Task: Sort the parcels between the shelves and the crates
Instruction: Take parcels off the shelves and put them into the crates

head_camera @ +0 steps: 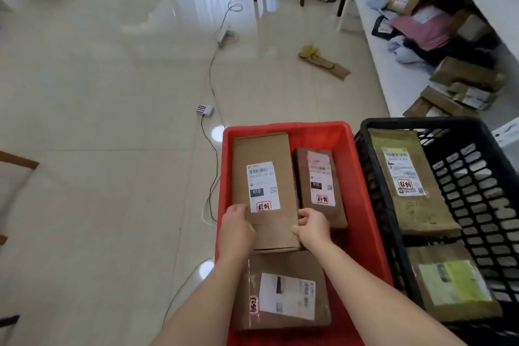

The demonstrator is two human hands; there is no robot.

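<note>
Head view: red crate [283, 128] beside black crate [415, 123], shelf [373, 45] well apart. Long box [264, 168] inside red crate, near end gripped by left hand [237, 226] and right hand [313, 226], fingers curled round its edges. Best lifted level, clear of small box [318, 191] touching it.

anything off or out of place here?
Yes. A flattened cardboard scrap with a crumpled yellow bit lies loose on the floor, outside the red crate and the shelf. A cable trails beside the crate. The shelf parcels are heaped untidily.
</note>
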